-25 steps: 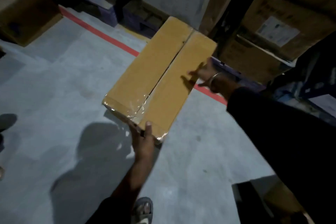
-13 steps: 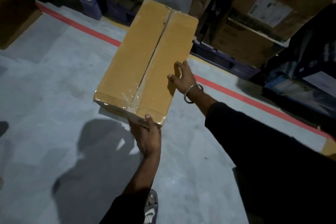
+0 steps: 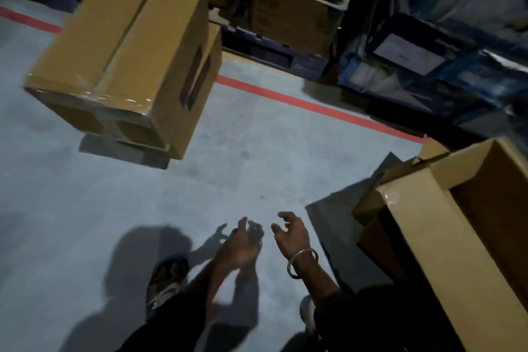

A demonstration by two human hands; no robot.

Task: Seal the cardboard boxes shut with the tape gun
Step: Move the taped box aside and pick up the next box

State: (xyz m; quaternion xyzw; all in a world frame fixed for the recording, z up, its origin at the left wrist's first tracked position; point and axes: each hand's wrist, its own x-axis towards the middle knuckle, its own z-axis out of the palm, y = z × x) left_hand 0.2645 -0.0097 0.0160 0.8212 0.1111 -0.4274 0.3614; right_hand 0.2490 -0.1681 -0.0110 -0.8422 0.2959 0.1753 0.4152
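A closed cardboard box (image 3: 125,46) with clear tape over its near end and an untaped centre seam is at the upper left, over a second box (image 3: 213,48). Whether it rests on that box or is in the air I cannot tell. My left hand (image 3: 240,248) and my right hand (image 3: 291,234), which has a metal bangle on the wrist, hover low over the floor, well apart from the box. Their fingers are loosely spread and hold nothing. Several open cardboard boxes (image 3: 445,237) stand at the right. No tape gun is in view.
A red line (image 3: 314,106) crosses the grey concrete floor. Behind it stand stacked cartons on pallets (image 3: 288,17) and blue wrapped goods (image 3: 428,51). My sandalled foot (image 3: 165,280) is at the bottom, with shadows around it.
Both hands have let go of the taped box. It now sits farther away at the upper left, and my hands have dropped back, empty. The view has swung right, showing the open boxes.
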